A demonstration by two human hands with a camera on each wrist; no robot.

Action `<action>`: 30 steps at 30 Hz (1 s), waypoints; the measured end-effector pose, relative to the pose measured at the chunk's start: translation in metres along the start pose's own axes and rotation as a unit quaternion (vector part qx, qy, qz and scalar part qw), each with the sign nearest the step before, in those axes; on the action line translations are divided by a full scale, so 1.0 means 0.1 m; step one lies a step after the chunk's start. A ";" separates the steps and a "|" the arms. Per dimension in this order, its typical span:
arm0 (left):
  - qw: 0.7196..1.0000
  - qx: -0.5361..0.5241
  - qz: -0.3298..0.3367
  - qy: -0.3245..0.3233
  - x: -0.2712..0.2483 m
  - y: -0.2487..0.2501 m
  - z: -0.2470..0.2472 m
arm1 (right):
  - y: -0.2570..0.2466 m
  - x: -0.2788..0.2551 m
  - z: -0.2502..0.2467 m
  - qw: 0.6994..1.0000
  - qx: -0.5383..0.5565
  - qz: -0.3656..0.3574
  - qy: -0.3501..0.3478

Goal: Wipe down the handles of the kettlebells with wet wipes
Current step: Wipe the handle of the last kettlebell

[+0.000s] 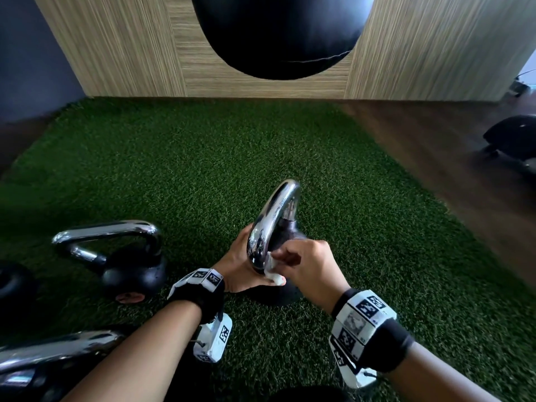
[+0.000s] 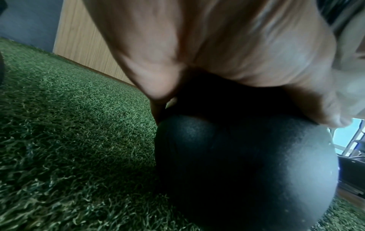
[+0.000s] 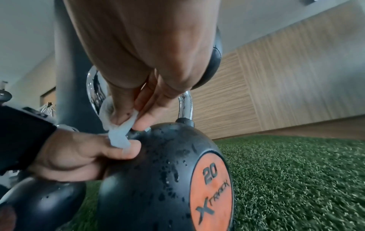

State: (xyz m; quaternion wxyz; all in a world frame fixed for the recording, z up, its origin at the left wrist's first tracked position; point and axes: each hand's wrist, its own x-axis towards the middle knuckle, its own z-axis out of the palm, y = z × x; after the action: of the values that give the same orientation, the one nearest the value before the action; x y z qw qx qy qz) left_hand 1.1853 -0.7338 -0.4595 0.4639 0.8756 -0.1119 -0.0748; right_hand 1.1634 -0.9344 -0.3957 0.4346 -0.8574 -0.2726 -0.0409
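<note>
A black kettlebell (image 1: 285,230) with a chrome handle (image 1: 275,216) stands on the green turf at the centre. My left hand (image 1: 239,262) grips its shoulder from the left, palm on the ball (image 2: 247,164) and thumb (image 3: 126,148) curled over the top. My right hand (image 1: 285,261) pinches a white wet wipe (image 1: 271,269) against the near leg of the handle, just above the ball. In the right wrist view the wipe (image 3: 118,134) is bunched between my fingertips (image 3: 142,123) at the handle's base. Droplets dot the ball (image 3: 168,171), which carries an orange "20" label (image 3: 211,190).
A second kettlebell (image 1: 133,274) lies tilted on the turf (image 1: 203,158) to the left, and a third chrome handle (image 1: 58,349) shows at the bottom left. A black punching bag (image 1: 278,33) hangs ahead before a wooden wall. Wood floor (image 1: 435,146) and dark equipment (image 1: 513,140) lie right.
</note>
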 end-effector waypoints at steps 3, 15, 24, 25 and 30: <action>0.998 0.053 0.003 -0.031 0.00 0.00 0.01 | 0.01 0.15 -0.10 0.999 -0.008 -0.003 -0.051; 0.999 -0.015 -0.029 0.022 0.00 -0.16 0.03 | 0.01 0.58 -0.18 0.963 0.036 0.058 -0.259; 0.999 -0.005 0.010 0.031 0.00 -0.14 0.04 | -0.02 0.44 -0.15 0.822 0.505 0.167 -0.204; 0.999 -0.014 0.013 0.031 0.00 -0.14 0.04 | -0.01 0.42 -0.13 0.785 0.566 0.176 -0.181; 0.999 -0.032 0.001 0.021 0.01 -0.14 0.05 | 0.03 0.43 -0.03 0.730 0.650 0.173 -0.123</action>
State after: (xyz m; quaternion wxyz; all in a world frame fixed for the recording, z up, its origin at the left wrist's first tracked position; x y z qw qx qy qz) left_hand 1.1869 -0.7306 -0.4739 0.4939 0.8617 -0.1002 -0.0595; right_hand 1.2017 -0.9191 -0.3828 0.8479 -0.3955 -0.1310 0.3278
